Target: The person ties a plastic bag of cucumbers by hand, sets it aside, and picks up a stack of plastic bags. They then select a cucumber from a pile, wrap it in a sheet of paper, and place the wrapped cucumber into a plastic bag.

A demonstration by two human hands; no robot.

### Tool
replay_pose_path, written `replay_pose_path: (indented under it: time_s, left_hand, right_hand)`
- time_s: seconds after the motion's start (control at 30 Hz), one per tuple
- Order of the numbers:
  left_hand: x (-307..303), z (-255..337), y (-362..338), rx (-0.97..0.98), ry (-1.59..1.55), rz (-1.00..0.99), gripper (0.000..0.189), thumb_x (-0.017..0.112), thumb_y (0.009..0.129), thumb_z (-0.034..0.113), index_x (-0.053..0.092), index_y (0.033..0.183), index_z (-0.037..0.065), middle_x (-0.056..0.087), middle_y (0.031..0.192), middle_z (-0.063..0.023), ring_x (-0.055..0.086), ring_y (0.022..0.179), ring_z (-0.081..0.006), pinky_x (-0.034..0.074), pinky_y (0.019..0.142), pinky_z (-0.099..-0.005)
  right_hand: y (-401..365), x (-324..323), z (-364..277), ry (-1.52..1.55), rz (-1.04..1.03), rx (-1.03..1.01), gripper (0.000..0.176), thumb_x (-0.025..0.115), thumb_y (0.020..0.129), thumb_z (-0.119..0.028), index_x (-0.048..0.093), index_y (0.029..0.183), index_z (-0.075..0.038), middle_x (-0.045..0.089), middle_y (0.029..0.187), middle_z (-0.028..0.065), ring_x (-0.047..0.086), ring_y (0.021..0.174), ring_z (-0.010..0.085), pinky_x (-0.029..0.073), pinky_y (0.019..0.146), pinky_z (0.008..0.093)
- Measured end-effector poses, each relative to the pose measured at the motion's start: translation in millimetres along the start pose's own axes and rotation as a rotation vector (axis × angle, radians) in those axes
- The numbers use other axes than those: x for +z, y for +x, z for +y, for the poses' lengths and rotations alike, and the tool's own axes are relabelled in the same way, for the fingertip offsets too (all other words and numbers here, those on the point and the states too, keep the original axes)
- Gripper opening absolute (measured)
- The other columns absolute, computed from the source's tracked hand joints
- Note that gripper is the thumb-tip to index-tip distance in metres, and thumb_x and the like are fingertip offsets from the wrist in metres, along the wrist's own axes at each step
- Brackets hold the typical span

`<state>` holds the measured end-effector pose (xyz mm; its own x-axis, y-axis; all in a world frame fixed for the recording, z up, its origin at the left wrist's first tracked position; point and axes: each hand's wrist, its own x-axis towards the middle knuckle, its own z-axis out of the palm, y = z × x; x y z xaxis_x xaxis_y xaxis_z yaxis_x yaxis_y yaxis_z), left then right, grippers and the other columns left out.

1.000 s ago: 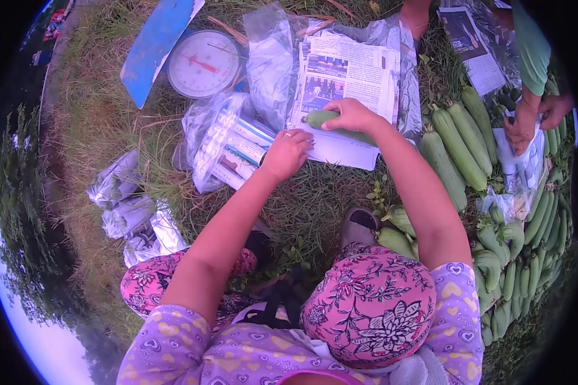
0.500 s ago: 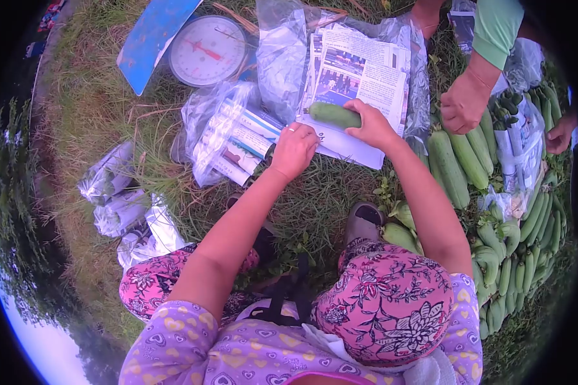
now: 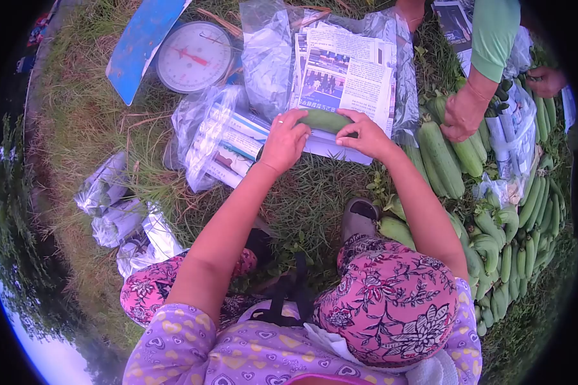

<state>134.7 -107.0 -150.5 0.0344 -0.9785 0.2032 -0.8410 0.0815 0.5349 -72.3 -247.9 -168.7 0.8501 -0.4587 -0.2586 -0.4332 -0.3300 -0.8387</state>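
A long green gourd (image 3: 327,121) lies crosswise over the near part of a stack of newspaper sheets (image 3: 370,77). My left hand (image 3: 285,140), with a ring on one finger, is closed around the gourd's left end. At the other end my right hand (image 3: 365,135) grips it between thumb and fingers. A whiter strip of paper (image 3: 334,149) shows below the gourd, between my hands. What my left fingertips touch underneath is hidden.
A dial scale (image 3: 194,57) with a blue plate (image 3: 144,48) stands at upper left. Plastic-wrapped newspaper rolls (image 3: 237,151) lie nearby. At right, another person's hand (image 3: 464,114) touches large gourds (image 3: 440,160); many smaller gourds (image 3: 488,250) are piled on the grass.
My left hand has moved from the paper's edge onto the gourd's left end. My right hand still holds the right end. The other person's hand has come down onto the gourds.
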Motion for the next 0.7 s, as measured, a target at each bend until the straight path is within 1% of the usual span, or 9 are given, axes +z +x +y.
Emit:
replay_pose_path:
  time_s: [0.07, 0.17, 0.37, 0.57, 0.7]
  left_hand:
    - [-0.6, 0.1, 0.9, -0.001, -0.003, -0.012, 0.010, 0.064, 0.076, 0.004, 0.061, 0.085, 0.007, 0.055, 0.120, -0.0118, 0.050, 0.117, -0.0332, 0.039, 0.098, -0.0443]
    - [-2.0, 0.9, 1.6, -0.006, -0.008, -0.018, 0.009, 0.064, 0.076, 0.004, 0.061, 0.085, 0.007, 0.055, 0.119, -0.0123, 0.051, 0.115, -0.0334, 0.039, 0.098, -0.0446]
    - [-0.3, 0.6, 2.3, -0.013, -0.019, -0.018, 0.008, 0.063, 0.076, 0.004, 0.061, 0.084, 0.006, 0.055, 0.117, -0.0126, 0.051, 0.112, -0.0334, 0.038, 0.097, -0.0456]
    - [-0.3, 1.2, 2.4, -0.009, -0.010, -0.017, 0.008, 0.063, 0.077, 0.005, 0.061, 0.084, 0.006, 0.055, 0.117, -0.0125, 0.052, 0.111, -0.0336, 0.039, 0.097, -0.0456]
    - [-0.2, 1.7, 2.5, -0.018, -0.002, -0.018, 0.007, 0.063, 0.078, 0.006, 0.061, 0.085, 0.006, 0.055, 0.117, -0.0123, 0.052, 0.111, -0.0338, 0.039, 0.097, -0.0461]
  right_hand:
    - [1.2, -0.9, 0.2, -0.004, -0.006, 0.005, 0.022, 0.075, 0.076, -0.026, 0.075, 0.092, -0.012, 0.045, 0.141, 0.0117, 0.044, 0.126, 0.0313, 0.036, 0.105, 0.0379]
    - [4.9, -3.3, 0.0, 0.063, -0.028, 0.029, 0.018, 0.075, 0.076, -0.022, 0.075, 0.090, -0.011, 0.047, 0.140, 0.0094, 0.042, 0.128, 0.0284, 0.034, 0.106, 0.0356]
    - [7.5, -2.0, 7.9, 0.120, -0.036, 0.024, 0.018, 0.075, 0.077, -0.022, 0.075, 0.089, -0.010, 0.047, 0.139, 0.0099, 0.046, 0.124, 0.0267, 0.038, 0.103, 0.0352]
    - [8.4, -2.3, 6.5, 0.214, -0.042, 0.071, 0.020, 0.077, 0.075, -0.022, 0.075, 0.089, -0.009, 0.047, 0.140, 0.0113, 0.046, 0.125, 0.0267, 0.038, 0.102, 0.0354]
    - [9.1, -2.9, 7.3, 0.195, -0.056, 0.036, 0.019, 0.077, 0.074, -0.022, 0.075, 0.088, -0.009, 0.047, 0.140, 0.0122, 0.046, 0.125, 0.0278, 0.039, 0.102, 0.0359]
